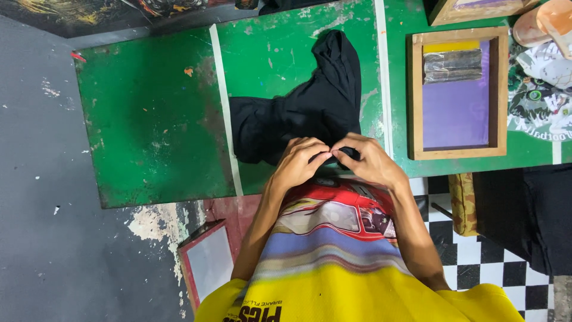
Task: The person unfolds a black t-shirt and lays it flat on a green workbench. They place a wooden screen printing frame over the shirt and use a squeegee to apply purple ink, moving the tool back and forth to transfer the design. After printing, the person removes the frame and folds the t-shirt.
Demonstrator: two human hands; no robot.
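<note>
Fabric of a yellow printed shirt [333,268] fills the bottom of the view at six o'clock, worn by the person. Just above it, both hands meet at the near edge of the green table [149,119]. The left hand [298,161] and the right hand [369,158] are curled, fingertips pinched together on the near hem of a black garment [304,113], the two hands almost touching each other.

The black garment lies flat on the table, its body spreading toward nine o'clock and one sleeve reaching up toward twelve o'clock. A pale tape strip [225,107] runs along the table just beside the garment at nine o'clock; another strip [384,77] lies at three o'clock of it.

Farther toward two o'clock, a wooden screen-printing frame [457,92] with a purple mesh rests on the table, well apart from the hands. At seven o'clock, below the table, a small red-edged frame [205,262] leans on the grey floor [36,209].
</note>
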